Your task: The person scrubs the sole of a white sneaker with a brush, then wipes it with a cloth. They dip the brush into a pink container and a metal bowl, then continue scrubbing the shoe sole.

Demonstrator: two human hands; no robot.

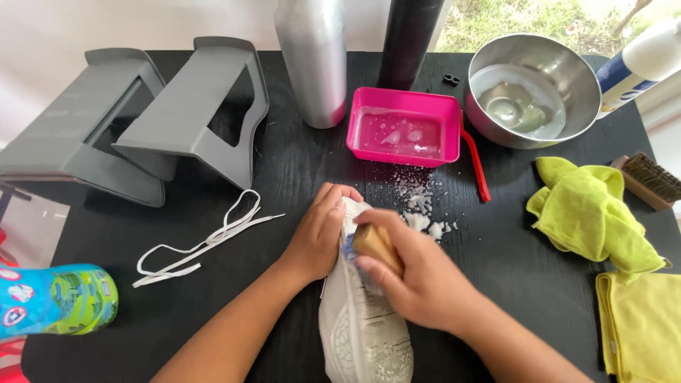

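A white sneaker [362, 333] lies on its side on the black table [284, 184], sole facing right, with suds on it. My left hand [323, 230] grips its toe end and steadies it. My right hand [418, 276] is closed around a wooden-backed brush [376, 245] pressed against the shoe's side. Foam [418, 206] is spattered on the table just beyond the shoe.
A pink tub of soapy water [404, 128] and a red-handled tool [477, 167] sit behind. A steel bowl [532, 89], silver bottle [312, 60], grey stands [191, 113], white laces [206, 245], yellow-green cloths [596, 213], another brush [649, 181], a white bottle [642, 64] and a colourful canister [57, 301] surround.
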